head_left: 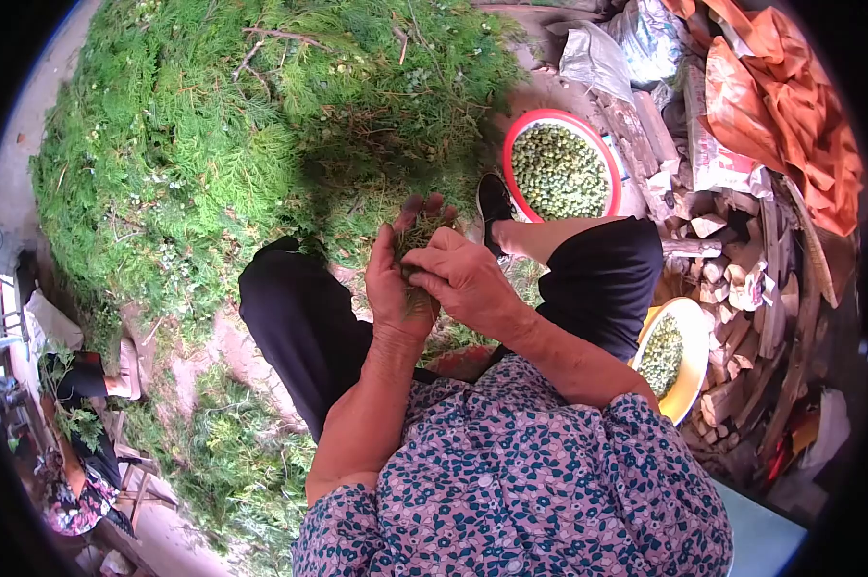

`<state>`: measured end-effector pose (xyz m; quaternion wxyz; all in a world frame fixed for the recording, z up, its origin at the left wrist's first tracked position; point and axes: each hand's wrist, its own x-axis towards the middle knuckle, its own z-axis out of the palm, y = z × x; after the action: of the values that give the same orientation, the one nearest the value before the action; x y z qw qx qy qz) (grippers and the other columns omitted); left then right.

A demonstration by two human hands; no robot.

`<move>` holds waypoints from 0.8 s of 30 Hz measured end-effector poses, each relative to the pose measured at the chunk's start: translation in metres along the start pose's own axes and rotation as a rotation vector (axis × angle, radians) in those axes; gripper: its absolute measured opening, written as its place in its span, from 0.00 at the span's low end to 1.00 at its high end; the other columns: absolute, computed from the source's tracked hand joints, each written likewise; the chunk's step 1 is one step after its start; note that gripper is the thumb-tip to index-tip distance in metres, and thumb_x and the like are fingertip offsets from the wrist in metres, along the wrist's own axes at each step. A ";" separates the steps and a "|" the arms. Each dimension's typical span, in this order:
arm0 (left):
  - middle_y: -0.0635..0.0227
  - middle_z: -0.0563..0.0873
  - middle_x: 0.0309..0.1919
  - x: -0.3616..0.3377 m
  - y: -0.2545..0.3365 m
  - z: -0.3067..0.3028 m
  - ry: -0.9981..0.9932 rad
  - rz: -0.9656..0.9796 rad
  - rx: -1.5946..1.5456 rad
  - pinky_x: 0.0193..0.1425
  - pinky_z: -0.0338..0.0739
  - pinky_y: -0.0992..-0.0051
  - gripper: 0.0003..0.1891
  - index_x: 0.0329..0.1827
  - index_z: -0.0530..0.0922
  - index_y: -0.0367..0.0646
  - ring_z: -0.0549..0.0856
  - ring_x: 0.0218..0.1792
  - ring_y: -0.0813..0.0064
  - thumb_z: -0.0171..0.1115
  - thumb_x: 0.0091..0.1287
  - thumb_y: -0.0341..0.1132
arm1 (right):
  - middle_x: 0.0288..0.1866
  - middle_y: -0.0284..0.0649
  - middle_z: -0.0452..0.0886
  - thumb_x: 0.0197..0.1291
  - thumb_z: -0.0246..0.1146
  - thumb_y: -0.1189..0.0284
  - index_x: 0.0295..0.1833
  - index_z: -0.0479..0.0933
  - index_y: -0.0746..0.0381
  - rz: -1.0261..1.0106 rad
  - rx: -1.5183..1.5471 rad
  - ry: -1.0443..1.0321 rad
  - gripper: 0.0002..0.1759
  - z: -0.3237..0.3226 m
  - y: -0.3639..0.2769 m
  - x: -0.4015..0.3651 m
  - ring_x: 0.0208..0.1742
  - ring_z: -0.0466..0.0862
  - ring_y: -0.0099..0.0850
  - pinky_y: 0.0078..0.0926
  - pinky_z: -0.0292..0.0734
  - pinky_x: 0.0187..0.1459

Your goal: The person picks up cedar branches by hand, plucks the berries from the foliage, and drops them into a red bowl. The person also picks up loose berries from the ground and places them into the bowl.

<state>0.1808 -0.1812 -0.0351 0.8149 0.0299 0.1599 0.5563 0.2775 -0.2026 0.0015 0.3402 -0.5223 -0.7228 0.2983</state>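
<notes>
In front of my lap, my left hand [392, 294] is palm up, with a green conifer sprig [416, 234] lying across the palm and fingers. Its thumb stands at the left side of the sprig. My right hand [471, 281] reaches over from the right, thumb and forefinger pinched together at the sprig; what lies between those fingertips is hidden. Beyond my knees spreads a large heap of cut green conifer branches [203, 144]. Near my right foot stands a red-rimmed basin [509, 159] filled with small round green cones [561, 173].
A yellow basin [697, 358] with more green cones stands by my right hip. Stacked firewood [727, 317], an orange tarp [790, 106] and sacks [597, 60] line the right side. Another person [64, 481] sits at the far left, holding a branch.
</notes>
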 end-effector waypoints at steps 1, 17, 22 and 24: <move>0.54 0.70 0.58 0.000 0.000 -0.001 0.008 0.000 0.028 0.65 0.61 0.59 0.25 0.61 0.63 0.37 0.68 0.60 0.57 0.32 0.70 0.45 | 0.28 0.41 0.72 0.47 0.63 0.77 0.38 0.77 0.64 0.006 -0.051 -0.029 0.09 0.001 -0.001 0.000 0.32 0.76 0.35 0.27 0.71 0.34; 0.54 0.67 0.60 0.000 0.004 0.005 -0.028 -0.046 -0.169 0.65 0.61 0.59 0.25 0.63 0.58 0.37 0.66 0.62 0.56 0.30 0.71 0.46 | 0.33 0.35 0.78 0.56 0.59 0.75 0.42 0.75 0.66 0.614 0.892 -0.024 0.08 -0.037 0.012 -0.002 0.30 0.75 0.23 0.18 0.69 0.29; 0.53 0.66 0.61 -0.002 0.004 0.009 -0.045 -0.045 -0.138 0.67 0.58 0.60 0.26 0.64 0.57 0.38 0.65 0.62 0.56 0.29 0.71 0.46 | 0.30 0.38 0.77 0.53 0.60 0.75 0.39 0.78 0.67 0.143 0.273 0.044 0.08 -0.023 0.009 -0.004 0.33 0.78 0.28 0.23 0.71 0.35; 0.53 0.66 0.61 -0.001 0.005 0.006 -0.041 -0.042 -0.125 0.67 0.58 0.60 0.26 0.64 0.57 0.38 0.65 0.62 0.56 0.29 0.71 0.46 | 0.30 0.39 0.77 0.53 0.61 0.75 0.39 0.78 0.66 0.141 0.242 -0.038 0.08 -0.028 0.009 -0.005 0.33 0.78 0.28 0.23 0.71 0.36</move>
<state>0.1781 -0.1797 -0.0277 0.8297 -0.0132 0.1086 0.5474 0.3064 -0.2032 0.0102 0.3652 -0.5212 -0.6495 0.4161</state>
